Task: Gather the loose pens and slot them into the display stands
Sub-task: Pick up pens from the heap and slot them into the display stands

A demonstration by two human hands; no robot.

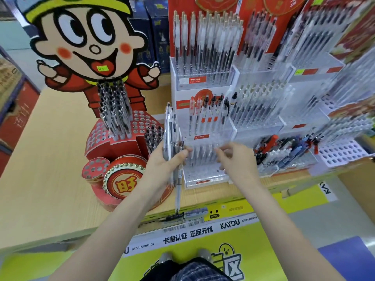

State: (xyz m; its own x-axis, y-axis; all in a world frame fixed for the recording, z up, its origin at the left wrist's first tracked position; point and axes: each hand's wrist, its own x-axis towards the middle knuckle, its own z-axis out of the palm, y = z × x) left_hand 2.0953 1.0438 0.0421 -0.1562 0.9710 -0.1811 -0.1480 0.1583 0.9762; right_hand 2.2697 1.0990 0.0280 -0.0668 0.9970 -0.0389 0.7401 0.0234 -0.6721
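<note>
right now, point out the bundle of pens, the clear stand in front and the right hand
bundle of pens [171, 138], head view, clear barrels above the grip
clear stand [205, 177], head view, front tray
right hand [235, 159], head view, back of hand

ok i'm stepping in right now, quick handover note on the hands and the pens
Left hand: grips a bundle of clear pens, upright, one hanging lower than the rest.
Right hand: holds nothing, fingers loosely curled over the front clear stand.
Done: rear clear stands and the red cartoon stand already hold pens.
Left: slot the bundle into the free holes; the front clear stand has many, the red one too. A tray of mixed pens sits to the right.
</note>
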